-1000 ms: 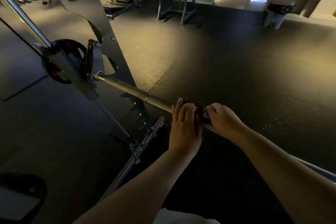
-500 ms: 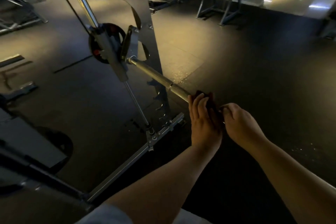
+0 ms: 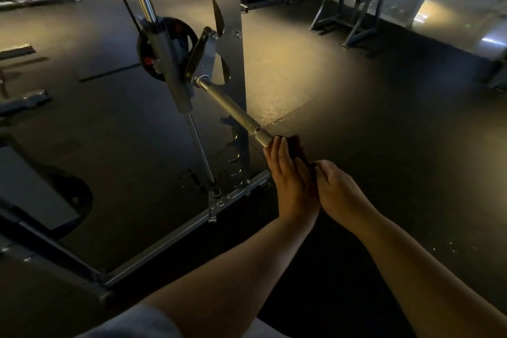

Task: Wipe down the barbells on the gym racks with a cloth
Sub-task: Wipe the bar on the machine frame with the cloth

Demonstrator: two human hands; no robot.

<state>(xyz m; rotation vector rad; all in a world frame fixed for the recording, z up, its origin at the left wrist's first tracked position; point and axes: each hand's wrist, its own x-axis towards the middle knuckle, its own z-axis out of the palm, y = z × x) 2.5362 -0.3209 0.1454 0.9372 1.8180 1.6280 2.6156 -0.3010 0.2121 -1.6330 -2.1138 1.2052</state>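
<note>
Dark gym floor [image 3: 356, 123], steel rack [image 3: 236, 8] standing on it

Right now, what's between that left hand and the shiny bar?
A dark cloth lies between the left hand and the barbell, peeking out beyond the hand. The head view shows it.
</note>
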